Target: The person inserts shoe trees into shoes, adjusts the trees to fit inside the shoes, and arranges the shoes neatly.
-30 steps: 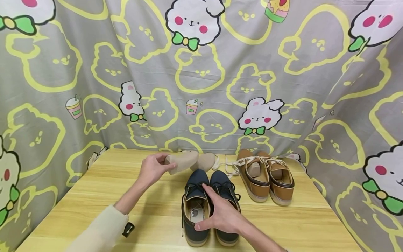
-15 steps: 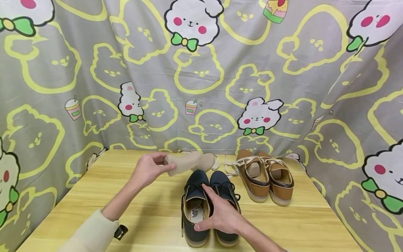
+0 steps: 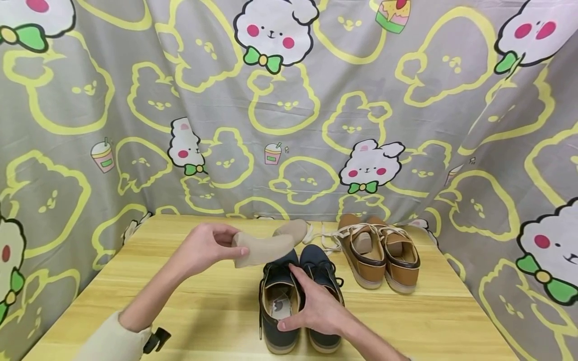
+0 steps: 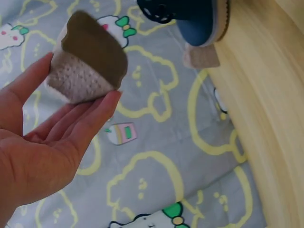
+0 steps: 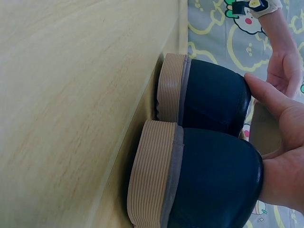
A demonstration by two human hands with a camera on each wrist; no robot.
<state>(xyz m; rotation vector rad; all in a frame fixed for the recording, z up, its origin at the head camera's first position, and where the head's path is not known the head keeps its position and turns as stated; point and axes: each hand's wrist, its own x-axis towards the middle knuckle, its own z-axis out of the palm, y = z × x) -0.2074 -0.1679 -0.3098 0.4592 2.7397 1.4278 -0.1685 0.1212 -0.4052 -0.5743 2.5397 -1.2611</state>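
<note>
In the head view, my left hand (image 3: 205, 245) pinches the thick end of a beige foot-shaped shoe filler (image 3: 264, 249) between thumb and fingers. Its rounded tip hangs over the toe of the left navy lace-up shoe (image 3: 281, 338). My right hand (image 3: 316, 307) grips that shoe, thumb on the heel collar and fingers up by the laces. The right navy shoe (image 3: 326, 341) stands close beside it, partly covered by my hand. From the left wrist, the filler's blunt end (image 4: 78, 78) faces the camera. The right wrist view shows both heels, with the thumb touching the farther shoe's collar (image 5: 244, 95).
Another beige filler (image 3: 291, 229) lies behind the navy shoes. To the right are two brown shoes (image 3: 368, 271) with beige fillers inside, their pale laces trailing left on the wooden table (image 3: 217, 306). A patterned grey curtain (image 3: 298, 110) hangs around the table's back and sides.
My left hand has brought the filler toward me and slightly right, its tip now over the left navy shoe's toe. The right hand and the shoes stay put.
</note>
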